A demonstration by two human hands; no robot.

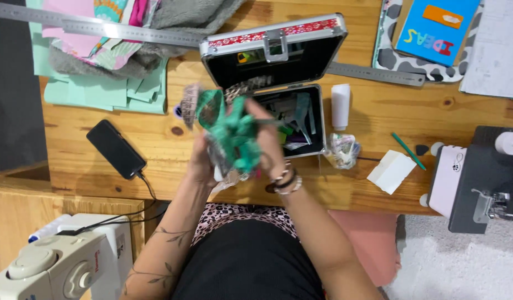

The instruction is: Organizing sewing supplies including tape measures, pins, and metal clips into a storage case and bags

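I held a bundle of green ribbon in both my hands, lifted above the wooden counter and just in front of the open metal case. My left hand was closed around the lower part of the bundle, and my right hand gripped it from the other side, with bracelets on the wrist. A brown patterned ribbon spool stood out at the top left of the bundle. A black phone lay on the counter to my left, well apart, and a white tube lay just beside the case on the right.
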